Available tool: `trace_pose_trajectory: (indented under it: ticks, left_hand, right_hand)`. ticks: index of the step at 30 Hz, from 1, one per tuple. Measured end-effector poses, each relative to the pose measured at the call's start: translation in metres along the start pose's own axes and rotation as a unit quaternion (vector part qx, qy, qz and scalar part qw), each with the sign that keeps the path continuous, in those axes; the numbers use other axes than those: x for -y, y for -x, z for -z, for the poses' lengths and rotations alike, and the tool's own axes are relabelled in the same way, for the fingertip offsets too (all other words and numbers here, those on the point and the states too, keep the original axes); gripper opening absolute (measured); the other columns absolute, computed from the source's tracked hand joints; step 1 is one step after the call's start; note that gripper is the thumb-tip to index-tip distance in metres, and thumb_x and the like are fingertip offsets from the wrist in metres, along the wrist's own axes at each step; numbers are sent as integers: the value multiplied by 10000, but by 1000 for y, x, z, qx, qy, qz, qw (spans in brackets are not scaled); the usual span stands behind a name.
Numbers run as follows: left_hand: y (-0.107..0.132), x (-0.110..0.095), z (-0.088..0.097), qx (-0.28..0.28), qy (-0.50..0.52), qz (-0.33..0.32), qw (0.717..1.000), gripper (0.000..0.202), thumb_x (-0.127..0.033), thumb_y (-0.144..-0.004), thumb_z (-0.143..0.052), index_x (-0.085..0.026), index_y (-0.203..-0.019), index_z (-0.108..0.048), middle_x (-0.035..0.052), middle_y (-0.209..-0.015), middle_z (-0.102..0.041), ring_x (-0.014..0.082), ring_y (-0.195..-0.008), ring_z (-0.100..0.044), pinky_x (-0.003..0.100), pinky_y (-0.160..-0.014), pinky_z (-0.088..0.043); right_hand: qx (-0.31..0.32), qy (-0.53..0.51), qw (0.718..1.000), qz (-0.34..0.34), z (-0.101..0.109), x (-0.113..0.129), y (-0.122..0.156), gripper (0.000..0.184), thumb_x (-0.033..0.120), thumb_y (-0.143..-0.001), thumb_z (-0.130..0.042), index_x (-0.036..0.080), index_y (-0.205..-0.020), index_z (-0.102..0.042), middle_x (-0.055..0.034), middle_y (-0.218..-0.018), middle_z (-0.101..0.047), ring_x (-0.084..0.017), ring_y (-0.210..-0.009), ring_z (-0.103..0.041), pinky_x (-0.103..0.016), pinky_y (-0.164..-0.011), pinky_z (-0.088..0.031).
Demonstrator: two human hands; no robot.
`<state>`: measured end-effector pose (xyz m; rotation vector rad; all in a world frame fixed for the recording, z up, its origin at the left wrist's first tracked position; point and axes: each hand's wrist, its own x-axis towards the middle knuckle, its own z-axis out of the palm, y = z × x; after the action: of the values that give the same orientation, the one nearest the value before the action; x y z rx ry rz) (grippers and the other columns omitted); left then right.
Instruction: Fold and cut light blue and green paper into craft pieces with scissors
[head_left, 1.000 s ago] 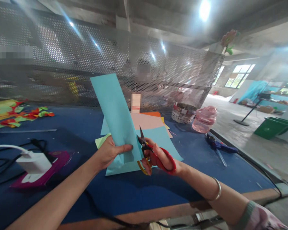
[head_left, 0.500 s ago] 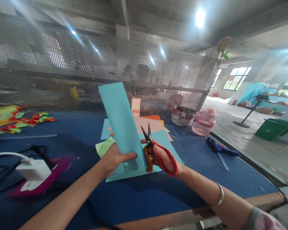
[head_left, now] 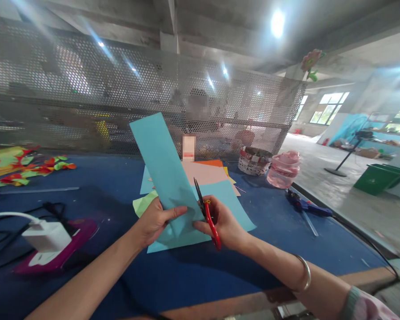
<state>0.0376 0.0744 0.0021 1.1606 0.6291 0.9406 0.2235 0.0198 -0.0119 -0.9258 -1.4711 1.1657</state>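
Observation:
A long light-blue paper strip [head_left: 160,155] is held up at a slant over the table. My left hand [head_left: 156,220] pinches it near the lower end, thumb on the front face. My right hand [head_left: 230,226] is closed around red-handled scissors [head_left: 211,224], whose dark blades point up along the strip's right edge. The thumb of that hand reaches the strip's lower right part; whether it grips the paper I cannot tell. Beneath lies a larger light-blue sheet [head_left: 233,206], with a pink sheet [head_left: 203,172] behind it and a pale green piece [head_left: 142,205] at the left.
On the blue table [head_left: 103,178], a magenta power strip [head_left: 76,249] with a white charger [head_left: 48,233] stands left, coloured paper scraps [head_left: 16,171] behind. To the right are a woven basket [head_left: 255,162], a pink bottle [head_left: 283,171] and a glue gun [head_left: 306,206]. A perforated screen [head_left: 120,89] closes the back.
The scissors have turned in my right hand, and that hand has come against the strip's lower right side. The strip has tilted slightly further left.

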Motion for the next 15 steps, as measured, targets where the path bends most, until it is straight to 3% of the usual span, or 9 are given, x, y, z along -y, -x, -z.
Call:
trace_pose_trajectory:
  ticks: [6,10,15]
  left_hand:
    - [-5,-19,8,-139,78,-31,987,266,-240,-656,-793,-133,-887,-716,86,-816,-764,269,-763,-716,340,-678,-586]
    - [-7,-28,17,-163,111,-4,980,227,-199,-687,-751,-109,-890,-704,91,-776,-758,259,-697,-711,357,-646,-599]
    - [-10,-36,34,-157,136,-27,978,273,-217,-664,-767,-96,-898,-696,138,-859,-758,297,-799,-709,409,-732,-593]
  right_hand:
    - [15,51,998,-37,-2,0,1,454,325,-672,-783,199,-983,-477,79,-701,-436,-65,-571,-391,-213,-564,-353]
    - [65,52,996,-36,-1,9,6,431,418,-741,-730,198,-1003,-467,56,-747,-450,-77,-614,-415,-223,-593,-378]
    - [155,78,984,-41,8,27,14,355,523,-891,-515,195,-1022,-480,10,-806,-455,-104,-666,-445,-264,-647,-420]
